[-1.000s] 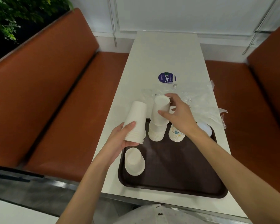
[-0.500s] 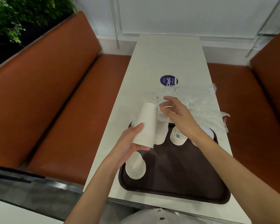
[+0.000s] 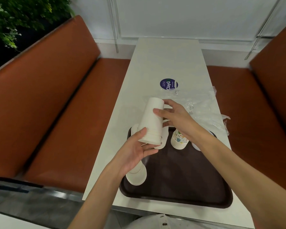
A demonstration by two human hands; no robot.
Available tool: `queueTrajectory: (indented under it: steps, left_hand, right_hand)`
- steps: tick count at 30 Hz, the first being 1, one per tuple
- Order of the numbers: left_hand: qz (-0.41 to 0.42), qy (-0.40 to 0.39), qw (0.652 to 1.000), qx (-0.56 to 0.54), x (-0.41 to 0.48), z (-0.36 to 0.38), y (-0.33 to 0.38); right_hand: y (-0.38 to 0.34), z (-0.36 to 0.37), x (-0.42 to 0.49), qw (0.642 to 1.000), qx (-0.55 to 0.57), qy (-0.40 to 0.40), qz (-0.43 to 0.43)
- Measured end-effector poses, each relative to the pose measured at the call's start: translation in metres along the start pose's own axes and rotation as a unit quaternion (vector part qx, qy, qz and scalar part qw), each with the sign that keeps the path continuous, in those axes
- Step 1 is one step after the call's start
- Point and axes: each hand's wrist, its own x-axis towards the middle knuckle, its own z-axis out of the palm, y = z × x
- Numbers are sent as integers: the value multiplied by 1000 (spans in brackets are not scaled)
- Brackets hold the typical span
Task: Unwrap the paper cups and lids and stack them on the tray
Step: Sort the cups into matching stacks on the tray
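Leftward, above the far-left corner of the dark, matte tray (image 3: pixel 180 184) on the pale desk (image 3: pixel 163 63), the left hand (image 3: pixel 134 152) grips the wide, ribbed rim end of an upturned stack of white paper cups (image 3: pixel 153 118), with its thumb on the side and its fingers (image 3: pixel 149 148) curled beneath. The tapered stack tilts, held clear of the tray. The right hand (image 3: pixel 178 118) clasps the narrow top, thumb on the smooth wall. Under that wrist stand upturned printed cups (image 3: pixel 178 140). Crinkled clear plastic wrap (image 3: pixel 203 104) lies on the desk beyond.
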Motion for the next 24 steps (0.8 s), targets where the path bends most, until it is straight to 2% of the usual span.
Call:
queueTrajectory:
  steps: [5,9,12,17,19,22,24]
  left_hand:
    - [32,46,995,81,4,-4,-1]
    - [49,47,989,131,4,-10,2]
    - [50,45,986,155,6,-12,7]
    - [51,53,980,186,6,-11,11]
    - [55,61,980,182,7,-8,12]
    - [54,87,976,194,11,-1,13]
    - [60,84,974,204,13,4,14]
  right_hand:
    - [-6,-13,1,994,44,84,-47]
    - [-14,-31,1,989,96,107,-46]
    - [-15,-41,3,974,207,94,0]
    - [-1,-51,6,900,413,95,105]
    - [3,-52,7,888,432,94,127]
    - [8,-47,5,898,407,69,152]
    - [12,-43,4,892,417,50,165]
